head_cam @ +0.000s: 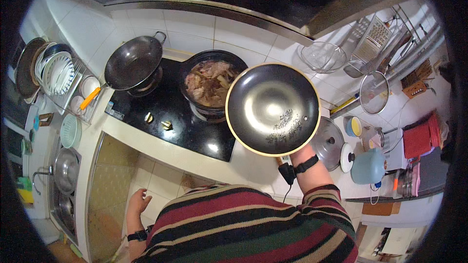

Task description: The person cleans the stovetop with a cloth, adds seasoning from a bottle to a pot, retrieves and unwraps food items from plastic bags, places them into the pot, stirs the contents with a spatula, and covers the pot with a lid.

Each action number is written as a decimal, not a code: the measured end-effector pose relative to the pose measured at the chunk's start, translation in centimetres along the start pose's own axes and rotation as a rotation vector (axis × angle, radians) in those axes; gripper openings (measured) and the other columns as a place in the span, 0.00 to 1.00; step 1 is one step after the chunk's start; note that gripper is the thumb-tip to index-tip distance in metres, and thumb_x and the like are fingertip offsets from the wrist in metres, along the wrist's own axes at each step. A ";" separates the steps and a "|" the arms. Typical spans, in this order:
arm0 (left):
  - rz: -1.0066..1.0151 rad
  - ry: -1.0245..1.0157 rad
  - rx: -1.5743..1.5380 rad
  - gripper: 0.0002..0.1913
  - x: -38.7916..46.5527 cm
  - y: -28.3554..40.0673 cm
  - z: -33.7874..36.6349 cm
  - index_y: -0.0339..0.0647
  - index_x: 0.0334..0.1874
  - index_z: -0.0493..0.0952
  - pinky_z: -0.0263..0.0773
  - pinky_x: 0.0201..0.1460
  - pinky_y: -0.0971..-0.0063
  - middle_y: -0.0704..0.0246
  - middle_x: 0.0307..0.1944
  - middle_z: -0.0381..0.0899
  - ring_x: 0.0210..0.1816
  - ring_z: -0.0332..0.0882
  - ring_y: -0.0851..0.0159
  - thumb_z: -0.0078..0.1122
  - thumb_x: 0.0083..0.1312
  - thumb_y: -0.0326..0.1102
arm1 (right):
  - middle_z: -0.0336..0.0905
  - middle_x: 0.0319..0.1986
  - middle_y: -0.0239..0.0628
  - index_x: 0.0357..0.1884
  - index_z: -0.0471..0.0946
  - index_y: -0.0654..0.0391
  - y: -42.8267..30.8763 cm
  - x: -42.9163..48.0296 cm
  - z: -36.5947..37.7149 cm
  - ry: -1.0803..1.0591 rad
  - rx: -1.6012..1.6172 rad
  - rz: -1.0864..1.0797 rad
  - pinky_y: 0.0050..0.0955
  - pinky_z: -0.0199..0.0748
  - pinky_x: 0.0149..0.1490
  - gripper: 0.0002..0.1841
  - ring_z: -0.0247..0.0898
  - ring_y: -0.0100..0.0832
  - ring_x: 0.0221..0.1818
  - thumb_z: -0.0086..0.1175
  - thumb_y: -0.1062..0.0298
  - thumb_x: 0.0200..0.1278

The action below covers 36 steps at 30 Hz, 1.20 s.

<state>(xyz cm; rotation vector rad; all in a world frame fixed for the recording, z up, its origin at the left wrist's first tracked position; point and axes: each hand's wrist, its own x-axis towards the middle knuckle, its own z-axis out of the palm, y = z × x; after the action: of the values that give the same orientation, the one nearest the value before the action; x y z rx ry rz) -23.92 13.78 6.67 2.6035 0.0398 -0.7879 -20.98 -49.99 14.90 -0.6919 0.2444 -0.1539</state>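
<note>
My right hand (pixel 302 154) is mostly hidden behind a round black pot lid (pixel 270 109), whose pale-rimmed inner face shows droplets. The fingers cannot be seen, but the lid is held up beside a black pot (pixel 215 55) on the stove, partly overlapping it. Meat pieces (pixel 208 84) in brown liquid fill that pot. Down at my left side, my left hand (pixel 139 201) hangs with its fingers apart and nothing in it. An empty dark wok (pixel 135 62) sits tilted at the left burner of the black gas stove (pixel 146 106).
On the right counter stand a glass lid (pixel 329 142), a white lid (pixel 346 157), a light blue pot (pixel 367 168) and a small bowl (pixel 354 126). Strainers and a grater (pixel 373 38) hang at the wall. A dish rack (pixel 80 80) and a sink (pixel 58 204) are at the left.
</note>
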 end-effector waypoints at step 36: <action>-0.154 -0.011 -0.068 0.26 3.6 -15.7 -3.9 0.37 0.53 0.73 0.74 0.50 0.62 0.53 0.43 0.81 0.47 0.80 0.51 0.67 0.54 0.42 | 0.77 0.42 0.51 0.47 0.77 0.54 3.4 13.3 21.5 0.096 -1.978 -0.506 0.38 0.72 0.51 0.18 0.74 0.49 0.47 0.60 0.61 0.54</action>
<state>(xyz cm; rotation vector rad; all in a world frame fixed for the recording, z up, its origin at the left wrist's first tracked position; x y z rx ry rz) -21.08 29.31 1.68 2.5543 0.2624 -0.8380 -2.16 -37.15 26.40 -2.7235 0.2537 -0.4247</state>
